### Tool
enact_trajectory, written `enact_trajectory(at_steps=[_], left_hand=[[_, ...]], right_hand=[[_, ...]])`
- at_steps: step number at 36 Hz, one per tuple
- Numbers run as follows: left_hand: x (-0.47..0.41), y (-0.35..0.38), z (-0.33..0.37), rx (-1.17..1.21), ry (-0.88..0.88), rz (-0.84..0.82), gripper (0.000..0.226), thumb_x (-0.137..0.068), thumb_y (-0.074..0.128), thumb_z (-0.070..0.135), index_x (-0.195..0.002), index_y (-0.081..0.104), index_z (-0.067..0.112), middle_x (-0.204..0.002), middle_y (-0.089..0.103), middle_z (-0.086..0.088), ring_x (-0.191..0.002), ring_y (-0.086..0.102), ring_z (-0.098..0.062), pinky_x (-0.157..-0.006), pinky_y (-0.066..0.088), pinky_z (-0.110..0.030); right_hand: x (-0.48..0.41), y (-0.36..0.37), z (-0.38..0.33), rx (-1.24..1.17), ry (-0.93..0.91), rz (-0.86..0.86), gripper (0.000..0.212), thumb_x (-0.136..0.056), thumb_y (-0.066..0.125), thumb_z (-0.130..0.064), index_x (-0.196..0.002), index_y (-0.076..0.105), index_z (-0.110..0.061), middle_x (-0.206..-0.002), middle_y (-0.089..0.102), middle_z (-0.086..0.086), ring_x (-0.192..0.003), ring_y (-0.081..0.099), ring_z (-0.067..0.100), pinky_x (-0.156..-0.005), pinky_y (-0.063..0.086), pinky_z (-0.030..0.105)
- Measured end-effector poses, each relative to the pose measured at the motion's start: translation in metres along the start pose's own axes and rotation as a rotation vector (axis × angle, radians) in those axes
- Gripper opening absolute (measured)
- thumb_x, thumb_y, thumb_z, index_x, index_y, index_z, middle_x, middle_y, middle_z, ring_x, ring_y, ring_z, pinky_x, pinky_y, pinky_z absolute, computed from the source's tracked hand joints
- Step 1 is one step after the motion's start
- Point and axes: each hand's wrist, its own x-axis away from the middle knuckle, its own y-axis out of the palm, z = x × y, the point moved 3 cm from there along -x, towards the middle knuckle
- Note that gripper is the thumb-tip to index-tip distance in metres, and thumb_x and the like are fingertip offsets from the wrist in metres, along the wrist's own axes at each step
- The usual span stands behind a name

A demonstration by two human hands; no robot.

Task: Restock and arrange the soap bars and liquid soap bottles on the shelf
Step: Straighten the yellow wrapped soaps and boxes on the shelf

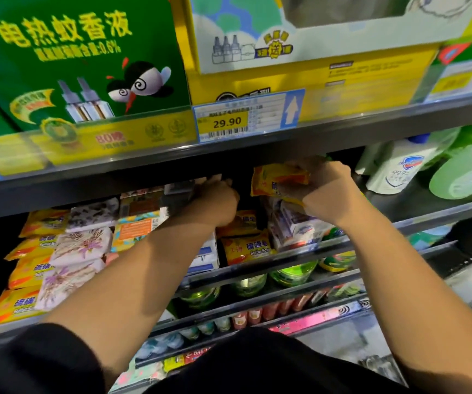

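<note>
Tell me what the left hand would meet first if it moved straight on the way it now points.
Probably the grey box: the left hand points up and inward, and its fingers seem to reach it. Depth is unclear in the blur.

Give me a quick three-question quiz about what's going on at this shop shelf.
1. True or false: the right hand grips a yellow soap packet.
2. Which price shows on the price tag? A 19.90, B 29.90, C 39.90.
3. Fill in: the white bottle sits on the packet's ___ side.

Key: 1 true; 2 B; 3 right.
</note>
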Motion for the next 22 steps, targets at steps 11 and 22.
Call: enact_trajectory(at_steps=[11,22], left_hand=[[0.053,0.032,-0.057,0.455,-0.075,0.24,0.062,-0.098,0.025,0.057,-0.154,0.027,0.032,-0.165,0.014,0.01,-0.152,0.01,-0.017,-0.122,0.015,-0.042],[0.072,0.028,-0.051,0.614,-0.172,0.128,0.055,-0.107,0.025,0.046,-0.158,0.018,0.029,-0.167,0.011,0.003,-0.153,0.008,-0.02,-0.119,0.013,-0.033]], right_hand=[[-0.025,0.031,-0.044,0.539,-0.11,-0.17,0.051,-0.095,0.047,-0.057,-0.143,0.043,-0.039,-0.149,0.046,0.007,-0.139,0.037,0.037,-0.112,0.021,0.053],[-0.062,0.087,-0.075,0.655,-0.229,-0.494,0.059,-0.093,0.05,-0.06,-0.134,0.057,-0.017,-0.14,0.054,0.012,-0.128,0.05,0.032,-0.103,0.04,0.038]])
